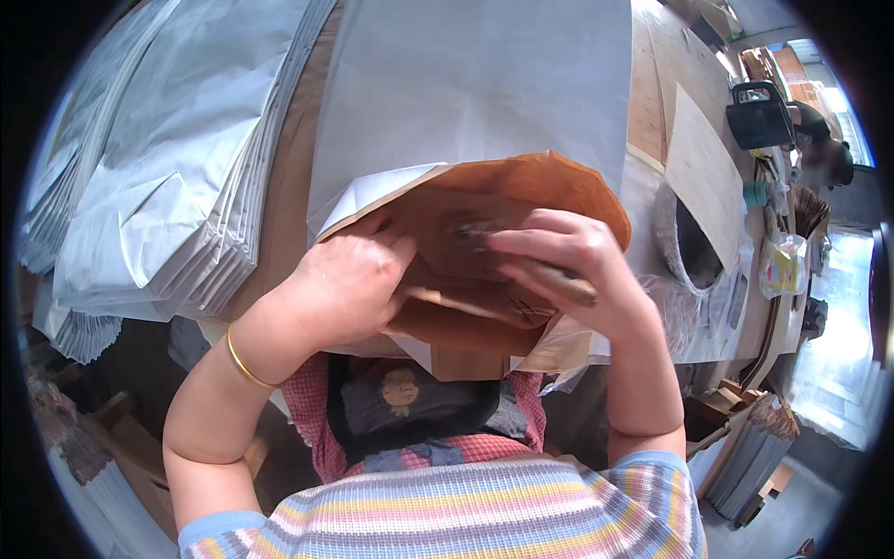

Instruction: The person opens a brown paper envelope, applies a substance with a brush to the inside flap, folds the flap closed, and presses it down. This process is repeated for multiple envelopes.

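A large paper bag [475,84], white outside and brown inside, lies in front of me with its open end toward my body. My left hand [349,275] grips the left edge of that opening, its fingertips tucked inside against the brown paper. Over the opening, my right hand [577,261] is closed around a brush [570,283] with a wooden handle. The brush's dark front end is blurred and points left into the bag's mouth. Brown paper flaps [466,363] fold down at the near side, close to my apron.
Stacks of folded white bags [177,168] lie on the left of the wooden table [289,168]. To the right are a round container [684,242] partly under a board [703,177], clear plastic and a black case [759,116]. Another person [824,154] is at the far right.
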Available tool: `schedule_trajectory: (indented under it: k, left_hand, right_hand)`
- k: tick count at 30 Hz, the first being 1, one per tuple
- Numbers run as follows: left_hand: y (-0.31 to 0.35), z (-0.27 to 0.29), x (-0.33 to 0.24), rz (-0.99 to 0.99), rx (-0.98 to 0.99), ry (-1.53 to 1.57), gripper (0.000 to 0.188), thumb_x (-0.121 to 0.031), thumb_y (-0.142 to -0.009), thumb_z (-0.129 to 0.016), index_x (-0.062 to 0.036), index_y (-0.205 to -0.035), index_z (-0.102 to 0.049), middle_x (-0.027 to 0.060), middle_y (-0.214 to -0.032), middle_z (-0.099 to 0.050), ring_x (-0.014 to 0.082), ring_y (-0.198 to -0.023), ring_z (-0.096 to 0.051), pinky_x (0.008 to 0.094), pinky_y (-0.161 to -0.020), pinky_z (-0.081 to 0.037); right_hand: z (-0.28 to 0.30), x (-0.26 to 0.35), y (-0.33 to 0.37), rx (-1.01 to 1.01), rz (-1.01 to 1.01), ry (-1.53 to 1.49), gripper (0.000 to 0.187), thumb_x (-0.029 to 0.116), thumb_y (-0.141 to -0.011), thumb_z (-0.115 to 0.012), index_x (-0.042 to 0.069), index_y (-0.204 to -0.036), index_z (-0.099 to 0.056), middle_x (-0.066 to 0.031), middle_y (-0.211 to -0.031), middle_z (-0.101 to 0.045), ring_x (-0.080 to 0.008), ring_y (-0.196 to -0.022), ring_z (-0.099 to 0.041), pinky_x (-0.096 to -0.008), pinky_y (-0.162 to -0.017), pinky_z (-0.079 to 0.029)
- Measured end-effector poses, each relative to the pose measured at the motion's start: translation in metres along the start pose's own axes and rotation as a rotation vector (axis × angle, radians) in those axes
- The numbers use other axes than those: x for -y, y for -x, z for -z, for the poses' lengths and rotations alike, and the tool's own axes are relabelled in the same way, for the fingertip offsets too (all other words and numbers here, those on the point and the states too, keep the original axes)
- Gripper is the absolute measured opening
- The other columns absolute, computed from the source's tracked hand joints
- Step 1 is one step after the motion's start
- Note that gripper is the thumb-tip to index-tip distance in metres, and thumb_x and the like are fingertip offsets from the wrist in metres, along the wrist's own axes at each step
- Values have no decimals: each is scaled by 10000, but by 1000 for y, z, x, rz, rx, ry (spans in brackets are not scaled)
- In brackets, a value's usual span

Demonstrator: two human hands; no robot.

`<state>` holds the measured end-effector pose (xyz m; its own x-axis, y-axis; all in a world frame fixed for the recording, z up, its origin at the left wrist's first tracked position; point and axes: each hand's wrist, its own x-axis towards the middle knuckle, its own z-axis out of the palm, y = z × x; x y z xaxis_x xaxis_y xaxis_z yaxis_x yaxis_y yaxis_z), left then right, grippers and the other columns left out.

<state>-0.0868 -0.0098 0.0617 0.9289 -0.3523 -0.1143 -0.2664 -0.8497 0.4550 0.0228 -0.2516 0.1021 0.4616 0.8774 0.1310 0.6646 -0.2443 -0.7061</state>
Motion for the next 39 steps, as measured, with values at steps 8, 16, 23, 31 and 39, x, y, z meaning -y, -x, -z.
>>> schedule_trajectory:
  k: [8, 16, 23, 31, 39]
  left_hand:
    - [-34, -21, -1, 294, -156, 6, 79, -59, -788, -599, 17, -775, -617, 215, -856, -604, 406, -814, -615, 471, -775, -501]
    - [-68, -16, 22, 459, -122, 99, 145, -105, -723, -681, 13, -808, -689, 239, -854, -664, 392, -806, -646, 451, -701, -514]
    - [-70, -11, 8, 529, 5, -91, 185, -103, -806, -606, -29, -930, -720, 188, -1005, -688, 342, -967, -658, 417, -823, -534]
    - [-77, -6, -7, 514, 98, -176, 192, -26, -795, -565, -40, -896, -727, 187, -974, -702, 336, -932, -684, 413, -802, -559]
    - [-81, -8, -24, 282, 114, -374, 91, -5, -699, -653, -39, -779, -679, 170, -927, -690, 314, -909, -671, 381, -748, -553]
  right_hand:
    - [-14, 37, 34, -663, -417, -363, 63, 25, -856, -650, -16, -851, -696, -59, -754, -680, -103, -658, -618, -246, -601, -504]
    - [-83, 22, -7, -540, -484, -557, 89, 64, -859, -683, -8, -814, -654, -27, -692, -643, -51, -622, -544, -242, -565, -456]
    - [-44, 10, 45, -582, -574, 149, 65, 88, -803, -672, 49, -756, -648, -121, -719, -653, -271, -628, -647, -341, -597, -516]
    - [-6, 11, 67, -612, -528, -330, 271, 255, -956, -560, 25, -1003, -694, -72, -892, -699, -176, -822, -654, -321, -729, -509]
    - [-85, -98, 24, -1015, 33, -1726, 372, 276, -1012, -455, 8, -1242, -571, -129, -1188, -643, -254, -1079, -605, -417, -1071, -398]
